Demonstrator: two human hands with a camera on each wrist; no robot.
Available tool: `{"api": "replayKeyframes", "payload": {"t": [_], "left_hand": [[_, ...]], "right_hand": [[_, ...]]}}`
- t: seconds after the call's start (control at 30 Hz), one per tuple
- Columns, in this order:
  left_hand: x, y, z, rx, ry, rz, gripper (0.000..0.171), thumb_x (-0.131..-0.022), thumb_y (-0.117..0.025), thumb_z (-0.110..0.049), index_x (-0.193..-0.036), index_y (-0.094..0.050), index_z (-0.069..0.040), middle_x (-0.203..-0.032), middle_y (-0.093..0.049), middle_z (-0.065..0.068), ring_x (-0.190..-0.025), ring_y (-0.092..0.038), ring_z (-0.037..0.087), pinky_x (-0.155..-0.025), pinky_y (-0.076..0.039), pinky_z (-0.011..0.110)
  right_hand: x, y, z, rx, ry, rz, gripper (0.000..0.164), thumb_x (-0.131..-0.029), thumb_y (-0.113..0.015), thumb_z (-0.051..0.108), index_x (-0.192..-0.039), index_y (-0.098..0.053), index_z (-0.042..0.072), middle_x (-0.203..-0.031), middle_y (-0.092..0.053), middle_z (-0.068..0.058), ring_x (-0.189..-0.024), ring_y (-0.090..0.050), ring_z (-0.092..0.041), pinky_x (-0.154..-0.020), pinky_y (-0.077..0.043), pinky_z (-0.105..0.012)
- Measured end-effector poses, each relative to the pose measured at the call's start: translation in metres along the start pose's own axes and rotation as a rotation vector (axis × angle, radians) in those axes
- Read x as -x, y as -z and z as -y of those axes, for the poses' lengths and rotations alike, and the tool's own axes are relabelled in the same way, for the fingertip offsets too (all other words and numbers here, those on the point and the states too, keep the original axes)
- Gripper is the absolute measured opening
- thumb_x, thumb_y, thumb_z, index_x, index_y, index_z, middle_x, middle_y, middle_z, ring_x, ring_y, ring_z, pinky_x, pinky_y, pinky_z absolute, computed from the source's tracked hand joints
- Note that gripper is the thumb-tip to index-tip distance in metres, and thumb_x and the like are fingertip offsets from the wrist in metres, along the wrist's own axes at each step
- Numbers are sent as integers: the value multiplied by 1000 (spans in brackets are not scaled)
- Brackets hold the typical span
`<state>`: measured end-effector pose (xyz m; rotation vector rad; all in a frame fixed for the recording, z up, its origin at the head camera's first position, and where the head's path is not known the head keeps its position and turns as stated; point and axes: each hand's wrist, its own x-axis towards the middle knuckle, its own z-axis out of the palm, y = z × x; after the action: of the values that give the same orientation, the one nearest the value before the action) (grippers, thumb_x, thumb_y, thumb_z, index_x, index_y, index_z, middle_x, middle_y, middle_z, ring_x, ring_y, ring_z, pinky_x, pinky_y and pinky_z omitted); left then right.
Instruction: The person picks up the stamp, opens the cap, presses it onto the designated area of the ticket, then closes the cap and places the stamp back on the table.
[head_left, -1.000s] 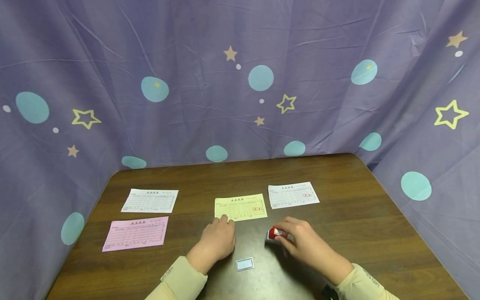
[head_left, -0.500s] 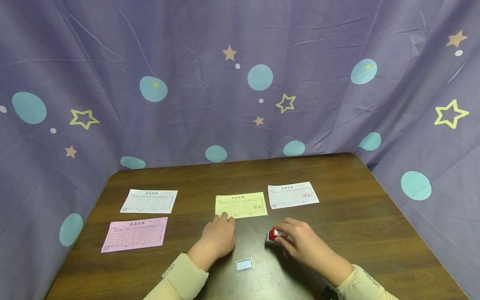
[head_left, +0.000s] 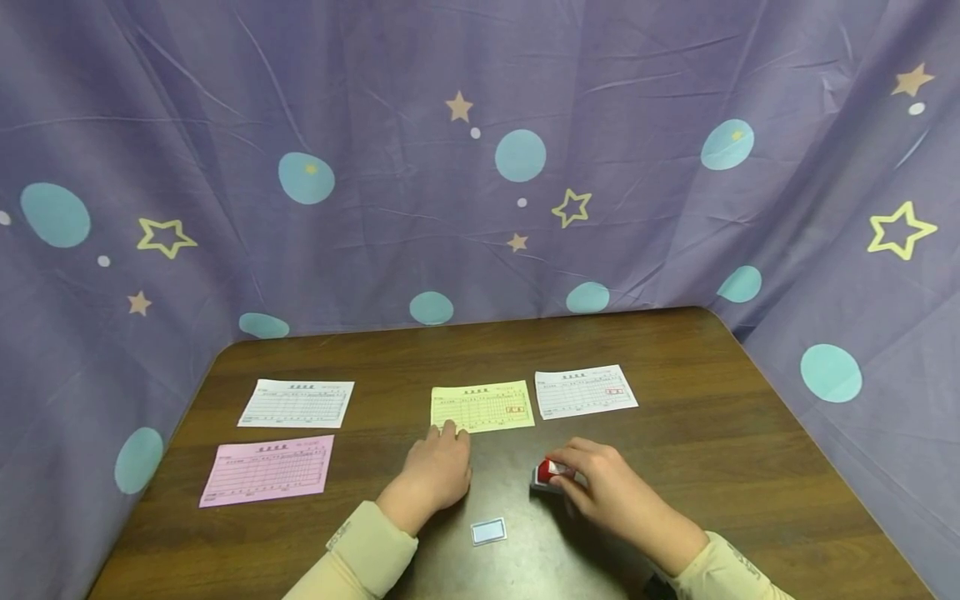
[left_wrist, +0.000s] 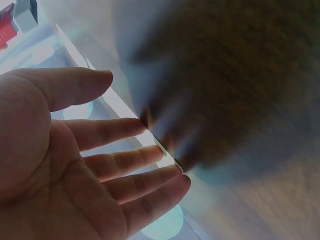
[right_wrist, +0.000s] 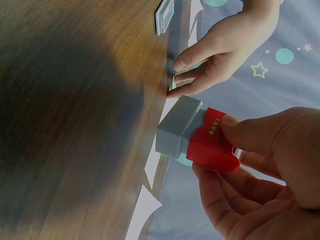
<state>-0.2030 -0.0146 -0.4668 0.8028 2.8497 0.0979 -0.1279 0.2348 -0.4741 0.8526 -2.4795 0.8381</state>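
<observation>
My left hand (head_left: 433, 473) rests its fingertips on the near edge of a yellow printed slip (head_left: 486, 405), which carries a red stamp mark at its right side. In the left wrist view the fingers (left_wrist: 117, 162) are straight, with the thumb apart. My right hand (head_left: 609, 487) pinches a red and grey rubber stamp (right_wrist: 212, 142) between thumb and fingers. That stamp is tilted just in front of the yellow slip, and the head view does not tell whether it touches the table. Between the hands lies a small pale-blue rectangular lid or pad (head_left: 489, 531).
A white slip (head_left: 585, 392) with a red mark lies right of the yellow one. Farther left are another white slip (head_left: 296, 404) and a pink slip (head_left: 267, 471). A purple curtain (head_left: 390, 208) encloses the wooden table (head_left: 720, 417) at the back and sides.
The yellow slip has slid a little away from me, with the left hand's fingertips moving forward slightly at its edge. My right hand stays nearly still with the stamp.
</observation>
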Motion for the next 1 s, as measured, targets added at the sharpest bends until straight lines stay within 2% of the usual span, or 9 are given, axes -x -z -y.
{"api": "replayKeyframes", "payload": {"t": [0.5,0.67,1.0], "left_hand": [[-6,2,3,10,13,26,39,-95,-68,-19,-126,-62,5,-121,-56,22,-114,-55,43,-84,-50,54],[-5,3,3,10,11,29,42,-96,-67,-19,-130,-60,5,-128,-54,23,-121,-51,45,-88,-49,56],[-4,3,4,14,18,38,45,-97,-67,-19,-134,-58,4,-135,-51,24,-123,-50,45,-90,-48,56]], "right_hand": [[0,0,-1,2,-9,8,24,-79,-84,0,-101,-73,-1,-89,-67,1,-77,-61,-8,-68,-53,-22],[1,0,-1,5,-2,-2,25,-78,-84,-1,-101,-73,0,-90,-67,1,-77,-62,-9,-68,-53,-23],[1,-1,-1,13,-3,0,24,-78,-83,0,-100,-73,0,-89,-66,2,-77,-62,-9,-68,-53,-23]]}}
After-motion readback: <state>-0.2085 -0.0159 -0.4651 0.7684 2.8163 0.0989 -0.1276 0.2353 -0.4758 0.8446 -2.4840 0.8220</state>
